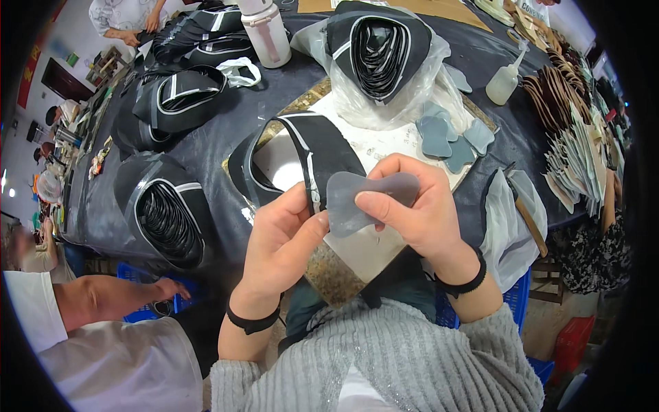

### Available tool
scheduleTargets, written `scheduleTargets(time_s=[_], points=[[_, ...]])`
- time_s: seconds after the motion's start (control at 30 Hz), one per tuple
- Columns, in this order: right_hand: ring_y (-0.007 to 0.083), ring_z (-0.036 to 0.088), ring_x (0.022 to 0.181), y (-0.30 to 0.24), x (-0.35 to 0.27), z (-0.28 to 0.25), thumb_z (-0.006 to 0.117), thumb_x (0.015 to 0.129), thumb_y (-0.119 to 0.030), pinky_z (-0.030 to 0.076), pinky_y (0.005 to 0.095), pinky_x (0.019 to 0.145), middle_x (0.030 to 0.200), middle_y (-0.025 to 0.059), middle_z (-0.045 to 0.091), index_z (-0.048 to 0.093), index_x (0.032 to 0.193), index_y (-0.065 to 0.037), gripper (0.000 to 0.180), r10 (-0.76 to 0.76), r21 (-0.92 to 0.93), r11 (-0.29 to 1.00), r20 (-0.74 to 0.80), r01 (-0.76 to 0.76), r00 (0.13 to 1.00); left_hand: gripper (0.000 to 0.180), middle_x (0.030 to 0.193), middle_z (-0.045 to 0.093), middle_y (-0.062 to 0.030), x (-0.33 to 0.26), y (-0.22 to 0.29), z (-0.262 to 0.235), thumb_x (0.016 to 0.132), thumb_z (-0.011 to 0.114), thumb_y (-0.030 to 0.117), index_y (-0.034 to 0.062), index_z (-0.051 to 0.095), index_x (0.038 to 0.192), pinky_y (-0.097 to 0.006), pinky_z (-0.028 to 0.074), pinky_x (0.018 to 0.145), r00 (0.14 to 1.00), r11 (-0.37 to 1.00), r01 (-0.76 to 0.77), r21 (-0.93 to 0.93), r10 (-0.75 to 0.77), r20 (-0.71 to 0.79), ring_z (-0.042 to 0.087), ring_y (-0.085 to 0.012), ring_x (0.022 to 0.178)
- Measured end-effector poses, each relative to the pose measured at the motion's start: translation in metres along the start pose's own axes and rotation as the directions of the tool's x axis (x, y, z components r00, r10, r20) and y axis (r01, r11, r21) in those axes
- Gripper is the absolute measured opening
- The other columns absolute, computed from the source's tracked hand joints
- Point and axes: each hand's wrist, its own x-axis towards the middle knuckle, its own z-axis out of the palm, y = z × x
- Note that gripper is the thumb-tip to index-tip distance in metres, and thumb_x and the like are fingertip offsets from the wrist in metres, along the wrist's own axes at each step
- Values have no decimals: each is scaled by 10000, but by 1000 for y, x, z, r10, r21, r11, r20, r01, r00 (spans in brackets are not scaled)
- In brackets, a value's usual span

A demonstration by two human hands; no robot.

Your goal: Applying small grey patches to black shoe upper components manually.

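Observation:
My right hand pinches a thin grey translucent stiffener piece with rounded, lobed ends, thumb on top. My left hand is closed on the edge of a black shoe upper with a whitish strip along its edge. Its thumb tip touches or lies very near the stiffener's left edge. The upper curves in an open loop over the board in front of me. Several more grey stiffener pieces lie loose to the right, some overlapping.
A stone-edged white board lies under my hands. Beyond it, stacked black uppers rest on clear plastic. More stacks stand left. A white squeeze bottle, a wooden-handled tool and layered pieces are right. A co-worker's arm is lower left.

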Motion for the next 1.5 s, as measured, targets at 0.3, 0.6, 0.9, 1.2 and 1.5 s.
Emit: scheduleTargets(time_s=[0.3, 0.6, 0.9, 1.2, 1.5], points=[[35, 536, 609, -1, 2, 3, 680, 780, -107, 417, 178, 526, 691, 13, 610, 579, 819, -4, 149, 13, -28, 1000, 8, -13, 1000, 361, 1049, 575, -75, 0, 4, -1, 820, 393, -49, -76, 475, 1170, -250, 405, 850, 999, 997, 25, 78, -28, 40, 518, -106, 969], [39, 540, 645, 3, 4, 5, 685, 771, -98, 431, 193, 565, 710, 17, 624, 589, 812, 6, 147, -3, -86, 996, 3, 4, 1000, 363, 1031, 580, -80, -1, 6, -1, 795, 400, -34, -80, 500, 1140, -229, 402, 825, 999, 996, 47, 76, -48, 12, 517, -106, 949], [31, 538, 644, 2, 6, 7, 704, 758, -93, 419, 173, 572, 732, 3, 610, 579, 833, -7, 169, -41, -138, 989, 47, 47, 998, 243, 877, 608, -28, -1, 0, 4, 907, 504, 114, -71, 577, 1047, -199, 413, 717, 993, 985, -75, 153, 87, -74, 519, -58, 806], [-11, 375, 510, 11, 7, -15, 659, 820, -183, 256, 159, 423, 621, -62, 492, 541, 738, -64, 187, 149, 266, 946, 148, -184, 978, 232, 894, 631, -52, -5, -2, 3, 907, 514, 105, -68, 602, 1034, -198, 418, 681, 957, 981, -112, 161, 150, -248, 535, -66, 782], [-5, 339, 496, 24, 7, -18, 663, 817, -190, 241, 158, 427, 620, -61, 478, 532, 734, -75, 193, 115, 430, 861, 358, -273, 927, 370, 912, 627, -117, -14, 0, 12, 890, 531, 242, -116, 575, 972, -263, 462, 708, 964, 966, -159, 202, 196, -178, 588, -141, 804]])
